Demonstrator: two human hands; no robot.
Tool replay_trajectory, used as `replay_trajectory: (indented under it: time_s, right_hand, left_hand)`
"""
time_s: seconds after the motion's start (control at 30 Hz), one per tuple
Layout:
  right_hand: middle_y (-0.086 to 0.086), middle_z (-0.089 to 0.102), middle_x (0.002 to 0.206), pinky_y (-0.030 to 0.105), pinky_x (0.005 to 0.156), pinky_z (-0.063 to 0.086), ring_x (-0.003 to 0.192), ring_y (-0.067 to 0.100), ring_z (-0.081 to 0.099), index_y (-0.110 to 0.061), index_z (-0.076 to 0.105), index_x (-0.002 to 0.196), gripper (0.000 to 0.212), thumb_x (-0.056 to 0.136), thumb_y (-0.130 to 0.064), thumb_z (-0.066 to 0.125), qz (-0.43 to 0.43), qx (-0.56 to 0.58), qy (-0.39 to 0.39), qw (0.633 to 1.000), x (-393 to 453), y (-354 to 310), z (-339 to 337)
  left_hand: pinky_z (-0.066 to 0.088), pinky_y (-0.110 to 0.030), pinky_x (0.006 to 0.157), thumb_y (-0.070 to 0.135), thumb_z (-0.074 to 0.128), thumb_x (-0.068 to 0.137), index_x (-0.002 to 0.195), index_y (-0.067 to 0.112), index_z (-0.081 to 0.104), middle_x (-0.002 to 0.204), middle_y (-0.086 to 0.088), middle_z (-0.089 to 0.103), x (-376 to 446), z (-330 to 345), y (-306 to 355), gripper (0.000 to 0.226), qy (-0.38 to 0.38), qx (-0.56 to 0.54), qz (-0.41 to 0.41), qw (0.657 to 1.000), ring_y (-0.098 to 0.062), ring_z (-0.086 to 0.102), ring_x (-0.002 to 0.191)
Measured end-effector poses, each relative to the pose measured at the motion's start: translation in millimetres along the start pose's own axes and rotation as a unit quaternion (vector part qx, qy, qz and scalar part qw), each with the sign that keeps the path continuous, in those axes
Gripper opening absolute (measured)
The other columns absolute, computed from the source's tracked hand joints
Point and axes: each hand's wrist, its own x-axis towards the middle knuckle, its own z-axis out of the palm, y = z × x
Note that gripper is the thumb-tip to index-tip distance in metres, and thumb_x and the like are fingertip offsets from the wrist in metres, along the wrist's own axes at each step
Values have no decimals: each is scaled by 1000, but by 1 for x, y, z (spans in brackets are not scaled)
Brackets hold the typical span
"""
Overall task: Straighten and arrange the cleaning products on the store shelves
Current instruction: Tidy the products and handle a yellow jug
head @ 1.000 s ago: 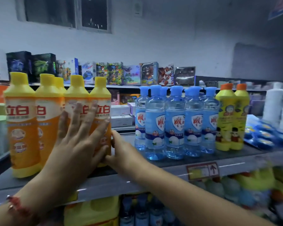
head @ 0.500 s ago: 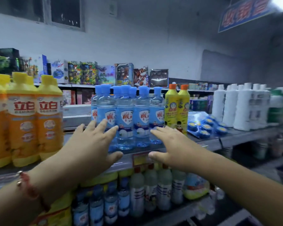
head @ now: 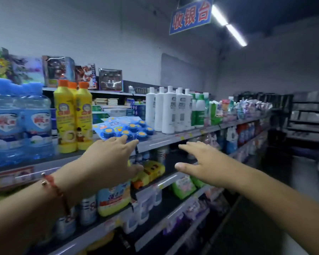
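Note:
On the top shelf (head: 173,138) stand clear blue bottles (head: 20,122) at the left, then yellow bottles with orange caps (head: 73,115), a flat blue blister pack of round blocks (head: 125,128), and white bottles (head: 168,111). My left hand (head: 110,157), fingers straight, reaches out in front of the blister pack; its fingertips are at the pack's near edge, and I cannot tell whether they touch it. My right hand (head: 201,161) is stretched out with spread fingers, in front of the shelf edge below the white bottles, holding nothing.
Green-and-white bottles (head: 199,111) and mixed packs run on along the shelf to the right. Lower shelves hold yellow jugs (head: 151,171), pouches and small bottles. Toy boxes (head: 59,70) stand on a higher back shelf. A blue sign (head: 191,15) hangs overhead. A dark aisle opens at right.
The view has swung right along the shelf. Both hands left the orange-yellow bottles, passed the blue bottles, and now reach toward the blister pack and white bottles.

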Motion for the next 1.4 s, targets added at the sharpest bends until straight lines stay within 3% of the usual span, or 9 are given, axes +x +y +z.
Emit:
replay_trajectory:
  time_s: [0.3, 0.47, 0.57, 0.73, 0.9, 1.13, 1.4]
  right_hand:
    - [-10, 23, 165, 37, 121, 27, 151, 13, 24, -35, 23, 158, 77, 94, -66, 49, 116, 5, 22, 993, -35, 158, -36]
    - [-7, 24, 165, 35, 120, 28, 150, 14, 25, -34, 23, 158, 79, 92, -66, 52, 153, -6, 20, 988, -17, 240, -38]
    - [-8, 18, 167, 36, 121, 24, 153, 14, 18, -35, 20, 159, 79, 94, -64, 51, 172, -14, 6, 985, 9, 291, -38]
    - [-9, 18, 167, 34, 120, 23, 153, 12, 18, -34, 20, 159, 78, 95, -63, 51, 177, -19, 9, 984, 78, 376, -37]
    - [-11, 28, 162, 35, 116, 34, 146, 10, 32, -37, 26, 156, 75, 92, -64, 54, 160, -5, 42, 986, 141, 460, -26]
    - [-11, 25, 164, 38, 120, 31, 149, 10, 27, -36, 24, 157, 77, 92, -63, 55, 149, 35, 57, 987, 200, 586, -16]
    - [-12, 23, 164, 36, 118, 31, 147, 11, 30, -37, 25, 157, 74, 94, -61, 55, 44, 115, 42, 992, 307, 713, -10]
  left_hand:
    - [46, -38, 108, 75, 41, 93, 160, 35, 16, 164, 1, 30, 122, -5, 153, 82, 30, -26, 148, 988, -23, 41, 145]
    - [49, -43, 104, 77, 41, 91, 158, 38, 19, 159, 4, 35, 202, 12, 214, 81, 32, -29, 200, 979, -22, 46, 140]
    - [48, -44, 108, 78, 39, 92, 160, 38, 14, 164, 3, 28, 260, 28, 242, 83, 45, -36, 209, 976, -24, 41, 144]
    - [31, -43, 122, 77, 37, 93, 162, 38, 5, 171, -3, 11, 369, 53, 282, 85, 50, -59, 187, 979, -26, 25, 154]
    - [33, -46, 121, 72, 36, 95, 161, 37, 9, 170, -6, 15, 478, 81, 321, 80, 73, -68, 149, 984, -30, 28, 152]
    - [36, -46, 118, 67, 40, 97, 162, 32, 10, 167, -10, 25, 587, 97, 386, 80, 90, -36, 123, 988, -30, 33, 150]
    - [32, -42, 121, 65, 44, 97, 163, 31, 8, 169, -9, 20, 676, 113, 432, 82, 58, 10, 14, 998, -28, 28, 152]
